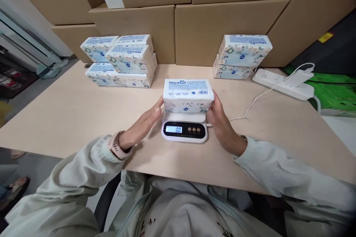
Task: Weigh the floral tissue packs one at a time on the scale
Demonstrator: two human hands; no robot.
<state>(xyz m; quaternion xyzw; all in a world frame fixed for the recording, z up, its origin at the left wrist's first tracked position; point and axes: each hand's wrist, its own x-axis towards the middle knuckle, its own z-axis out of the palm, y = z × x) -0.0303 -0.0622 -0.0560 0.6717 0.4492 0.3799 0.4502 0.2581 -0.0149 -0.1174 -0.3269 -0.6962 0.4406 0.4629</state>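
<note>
Both hands, left hand point(147, 120) & right hand point(221, 118), clamp the tissue pack point(188, 95) at its short ends, long axis left-right, over the scale point(184, 130).

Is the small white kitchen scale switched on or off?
On: the small white kitchen scale has a lit display reading 0.0.

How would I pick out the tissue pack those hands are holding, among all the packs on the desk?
Start at the wooden desk in front of the stacked cardboard boxes. At its near middle sits a small white scale showing 0.0. The tissue pack is directly over it, held between the left hand and right hand; the other packs lie stacked at the back.
</note>
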